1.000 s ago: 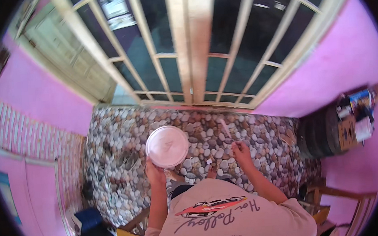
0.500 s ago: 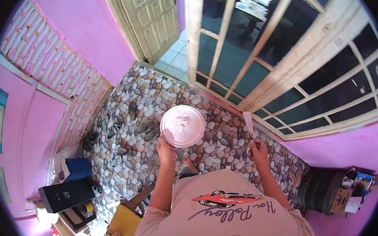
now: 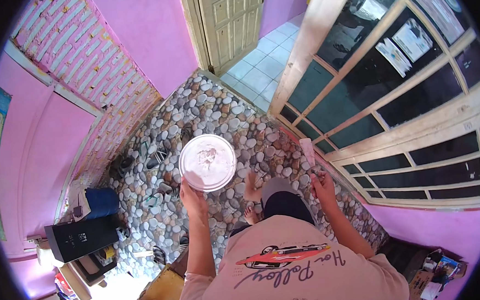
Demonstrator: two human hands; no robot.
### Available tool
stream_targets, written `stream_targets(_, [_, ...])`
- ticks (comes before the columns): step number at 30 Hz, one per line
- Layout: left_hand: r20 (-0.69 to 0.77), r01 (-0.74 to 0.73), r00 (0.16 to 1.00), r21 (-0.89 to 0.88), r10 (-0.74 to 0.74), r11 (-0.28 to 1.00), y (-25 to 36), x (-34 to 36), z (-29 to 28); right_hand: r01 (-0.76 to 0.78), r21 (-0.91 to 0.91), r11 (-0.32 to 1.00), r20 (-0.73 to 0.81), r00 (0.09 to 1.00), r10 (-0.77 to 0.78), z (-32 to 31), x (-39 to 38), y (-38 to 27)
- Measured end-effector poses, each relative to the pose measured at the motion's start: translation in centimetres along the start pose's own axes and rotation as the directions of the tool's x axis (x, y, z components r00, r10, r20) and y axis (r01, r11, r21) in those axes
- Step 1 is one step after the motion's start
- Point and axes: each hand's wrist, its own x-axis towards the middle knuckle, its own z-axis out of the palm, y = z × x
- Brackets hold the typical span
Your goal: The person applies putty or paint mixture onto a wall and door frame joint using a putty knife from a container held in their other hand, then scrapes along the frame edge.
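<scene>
My left hand (image 3: 193, 201) grips the near edge of a round white lid (image 3: 208, 171), held out in front of me at the left. The lid has a raised rim, and a patch of pale paste is smeared on its middle. My right hand (image 3: 323, 188) is closed around the handle of a putty knife (image 3: 307, 150), whose flat whitish blade points forward, away from me. The handle is mostly hidden by my fingers. Lid and knife are well apart.
Several sandals (image 3: 157, 158) lie on the pebble-patterned floor (image 3: 232, 120) at the left. A black box (image 3: 80, 238) and blue bin (image 3: 102, 202) stand by the pink wall. A wood-framed window (image 3: 370, 114) runs along the right, and a wooden door (image 3: 229, 24) stands ahead.
My view has swung left, so door and window sit farther right. One bare foot has stepped forward. The lid is farther left in view; both hands keep their hold.
</scene>
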Motion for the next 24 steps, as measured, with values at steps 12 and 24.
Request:
stream_targets(12, [-0.211, -0.115, 0.971, 0.016, 0.115, 0.993, 5.0, 10.7, 1.7, -0.044, 0.049, 0.998, 0.406, 0.914, 0.021, 19.1, 19.3, -7.3])
stream_targets(24, [-0.169, -0.219, 0.96, 0.053, 0.225, 0.974, 10.7, 23.6, 13.3, 0.18, 0.053, 0.982, 0.406, 0.895, -0.186, 26.5, 34.2, -14.8])
